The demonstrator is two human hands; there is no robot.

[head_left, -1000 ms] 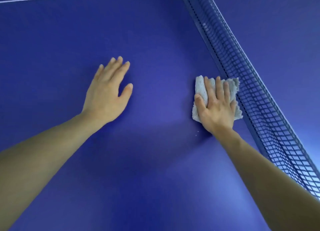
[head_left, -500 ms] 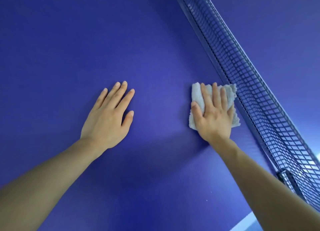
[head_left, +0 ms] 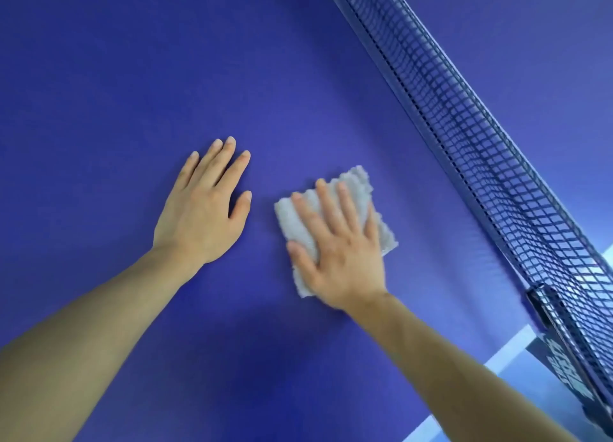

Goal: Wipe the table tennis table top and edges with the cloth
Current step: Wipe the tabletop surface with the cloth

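- Matte blue table top (head_left: 116,93), smooth; black mesh net (head_left: 481,143) alongside.
- My left hand (head_left: 202,216): flat, fingers straight.
- My right hand (head_left: 341,252): straight fingers pressing fluffy grey square cloth (head_left: 356,182).

Soft even light, cool blue cast. Faint shadow under forearms (head_left: 99,325) on bench (head_left: 99,109). Slight motion blur on right hand (head_left: 341,259). Wide-angle distortion bows net (head_left: 481,149); glare lower right.

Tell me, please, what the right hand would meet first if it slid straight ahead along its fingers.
Probably nothing: only bare table top lies ahead of the right hand in view; the net runs to its right.
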